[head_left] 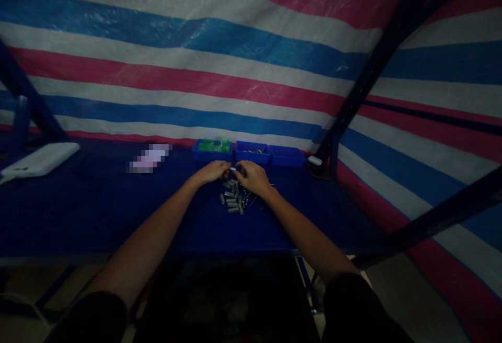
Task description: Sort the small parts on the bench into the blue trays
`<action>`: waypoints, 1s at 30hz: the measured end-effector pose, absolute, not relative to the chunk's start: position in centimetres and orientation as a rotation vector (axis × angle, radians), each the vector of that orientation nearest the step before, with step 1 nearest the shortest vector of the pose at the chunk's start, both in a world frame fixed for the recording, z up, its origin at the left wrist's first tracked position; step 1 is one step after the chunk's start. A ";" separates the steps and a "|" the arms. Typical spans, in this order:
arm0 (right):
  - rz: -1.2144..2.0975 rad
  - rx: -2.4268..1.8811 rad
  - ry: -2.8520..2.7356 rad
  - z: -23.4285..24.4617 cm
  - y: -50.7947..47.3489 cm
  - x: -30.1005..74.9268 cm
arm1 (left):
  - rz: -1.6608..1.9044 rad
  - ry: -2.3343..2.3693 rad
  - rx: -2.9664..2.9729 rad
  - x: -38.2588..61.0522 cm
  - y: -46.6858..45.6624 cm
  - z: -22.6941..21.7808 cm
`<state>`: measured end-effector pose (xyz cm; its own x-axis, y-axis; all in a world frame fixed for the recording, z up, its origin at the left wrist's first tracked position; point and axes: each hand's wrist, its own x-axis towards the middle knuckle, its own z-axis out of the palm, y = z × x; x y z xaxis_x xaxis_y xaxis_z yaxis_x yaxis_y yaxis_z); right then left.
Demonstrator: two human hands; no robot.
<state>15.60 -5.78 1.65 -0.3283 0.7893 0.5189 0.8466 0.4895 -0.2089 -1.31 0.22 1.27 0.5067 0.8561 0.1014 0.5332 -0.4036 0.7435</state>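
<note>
My left hand [215,171] and my right hand [253,176] meet above the table. Both are closed, their fingertips pinching a small pale cylindrical piece [232,169] between them. Just below the hands lies a loose pile of short grey metal cylinders [232,203]. Thin metal pins or screws [247,196] lie at the right side of this pile, partly under my right hand. The light is dim, so the fine shape of the held piece cannot be made out.
Behind my hands stand blue bins: one with green pieces [214,147], one with small metal parts [253,152], and another blue bin [287,156]. A white device [41,159] lies far left on the blue table [117,212]. A small white object [315,160] sits by the right post.
</note>
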 end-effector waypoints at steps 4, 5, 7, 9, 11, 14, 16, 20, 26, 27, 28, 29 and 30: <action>-0.154 -1.322 -2.163 2.0 -6.0 15.6 | 0.627 1.121 2.058 -0.9 -0.3 1.6; -0.152 -1.317 -2.170 2.0 -6.0 15.6 | 0.622 1.111 2.050 -0.9 -0.4 1.6; -0.149 -1.311 -2.194 2.1 -6.1 15.7 | 0.605 1.099 2.033 -0.7 -0.6 1.8; -0.157 -1.326 -2.200 2.0 -6.1 15.7 | 0.599 1.097 2.005 -0.6 -0.9 2.0; -0.167 -1.370 -2.174 2.0 -6.0 15.7 | 0.613 1.075 1.971 -0.7 -1.3 2.3; -0.166 -1.474 -2.104 1.9 -5.8 15.7 | 0.629 0.984 1.916 -0.8 -1.8 2.7; -0.161 -1.536 -2.053 1.9 -5.7 15.7 | 0.644 0.927 1.891 -0.8 -1.9 2.8; -0.120 -1.551 -1.990 1.9 -5.7 15.6 | 0.739 0.877 1.905 -0.7 -1.7 2.6; -0.031 -1.483 -1.988 1.8 -6.0 15.1 | 0.728 0.937 2.022 -0.6 -1.3 2.5; -0.041 -1.477 -1.993 1.9 -6.0 15.2 | 0.725 0.934 2.039 -0.6 -1.2 2.5; -0.056 -1.471 -1.996 2.1 -5.9 15.3 | 0.723 0.930 2.060 -0.6 -1.1 2.5; -0.076 -1.465 -1.987 2.3 -5.8 15.6 | 0.721 0.931 2.089 -0.7 -1.0 2.5; -0.099 -1.465 -1.960 2.6 -5.5 15.9 | 0.713 0.943 2.130 -0.9 -0.8 2.4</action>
<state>15.91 -5.45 2.55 -0.1360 0.8215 0.5538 0.8730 0.3636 -0.3251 -0.85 -0.83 2.39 0.5851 0.7859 0.2000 0.4060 -0.4973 0.7667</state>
